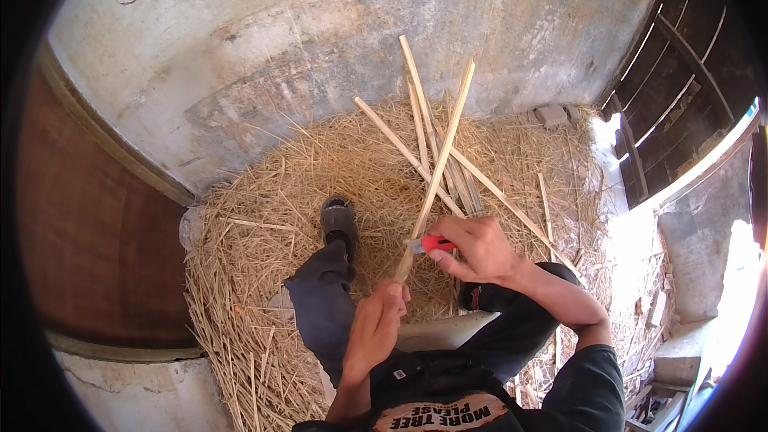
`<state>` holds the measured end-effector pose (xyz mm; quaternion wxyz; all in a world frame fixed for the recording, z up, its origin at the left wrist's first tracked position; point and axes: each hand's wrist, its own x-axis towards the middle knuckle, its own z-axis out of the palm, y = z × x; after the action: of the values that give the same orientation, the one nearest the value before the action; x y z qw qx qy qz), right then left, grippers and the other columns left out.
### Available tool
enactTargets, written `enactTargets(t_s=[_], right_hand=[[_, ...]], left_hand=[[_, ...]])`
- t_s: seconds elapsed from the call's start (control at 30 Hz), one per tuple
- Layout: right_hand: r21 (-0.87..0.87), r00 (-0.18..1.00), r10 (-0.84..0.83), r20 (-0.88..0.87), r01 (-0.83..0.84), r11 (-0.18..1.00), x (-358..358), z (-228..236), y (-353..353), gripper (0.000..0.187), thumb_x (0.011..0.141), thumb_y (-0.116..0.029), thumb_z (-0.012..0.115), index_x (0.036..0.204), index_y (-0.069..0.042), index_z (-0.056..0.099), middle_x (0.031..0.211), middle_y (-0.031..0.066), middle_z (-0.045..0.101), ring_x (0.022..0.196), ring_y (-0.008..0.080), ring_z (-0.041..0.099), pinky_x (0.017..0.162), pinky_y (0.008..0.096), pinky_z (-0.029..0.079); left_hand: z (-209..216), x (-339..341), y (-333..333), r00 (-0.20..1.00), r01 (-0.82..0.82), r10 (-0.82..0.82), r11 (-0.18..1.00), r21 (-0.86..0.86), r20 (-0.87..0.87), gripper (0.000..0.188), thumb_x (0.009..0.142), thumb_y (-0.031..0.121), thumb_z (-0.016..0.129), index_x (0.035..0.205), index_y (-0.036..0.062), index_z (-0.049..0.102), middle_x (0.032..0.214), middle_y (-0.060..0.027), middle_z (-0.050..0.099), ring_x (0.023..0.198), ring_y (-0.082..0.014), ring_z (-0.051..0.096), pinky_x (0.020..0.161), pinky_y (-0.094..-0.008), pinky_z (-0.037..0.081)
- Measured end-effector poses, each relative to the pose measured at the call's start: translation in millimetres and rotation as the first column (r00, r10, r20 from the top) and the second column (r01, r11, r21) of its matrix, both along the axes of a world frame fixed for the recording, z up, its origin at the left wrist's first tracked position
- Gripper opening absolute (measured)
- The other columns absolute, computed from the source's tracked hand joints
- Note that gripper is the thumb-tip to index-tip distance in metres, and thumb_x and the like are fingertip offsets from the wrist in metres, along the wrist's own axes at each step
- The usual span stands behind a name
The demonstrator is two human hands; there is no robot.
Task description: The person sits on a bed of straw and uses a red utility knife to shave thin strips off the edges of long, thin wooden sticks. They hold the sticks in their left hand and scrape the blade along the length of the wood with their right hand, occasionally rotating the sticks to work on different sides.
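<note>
My left hand (376, 318) is closed around the near end of a long pale wooden strip (445, 152), which slants up and away toward the wall. In my right hand (478, 250) is a utility knife (437, 243) with a red and black handle. Its blade lies against the strip just beyond my left fingers. Several more wooden strips (392, 136) lie crossed on the straw past my hands, some with their far ends near the wall.
Straw and thin shavings (272, 192) cover the floor around my feet. A stained plaster wall (320, 56) rises ahead, with a brown door panel (104, 232) at left and dark boards (680, 64) at right. Grey blocks (552, 116) sit by the wall.
</note>
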<state>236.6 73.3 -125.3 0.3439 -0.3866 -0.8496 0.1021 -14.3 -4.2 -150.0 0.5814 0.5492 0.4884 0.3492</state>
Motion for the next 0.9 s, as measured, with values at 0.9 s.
enactTargets(t_s=[0.9], right_hand=[[-0.27, 0.94, -0.224, -0.256, 0.153, 0.951, 19, -13, 23, 0.01, 0.101, -0.003, 0.065, 0.106, -0.001, 0.073, 0.081, 0.0161, 0.072, 0.068, 0.0283, 0.07, 0.068, 0.0391, 0.055]], left_hand=[[-11, -13, 45, 0.793, 0.429, -0.113, 0.8, -0.419, 0.598, 0.062, 0.116, 0.068, 0.036, 0.108, 0.0104, 0.058, 0.067, 0.0024, 0.044, 0.046, -0.0067, 0.034, 0.042, -0.0242, 0.028]])
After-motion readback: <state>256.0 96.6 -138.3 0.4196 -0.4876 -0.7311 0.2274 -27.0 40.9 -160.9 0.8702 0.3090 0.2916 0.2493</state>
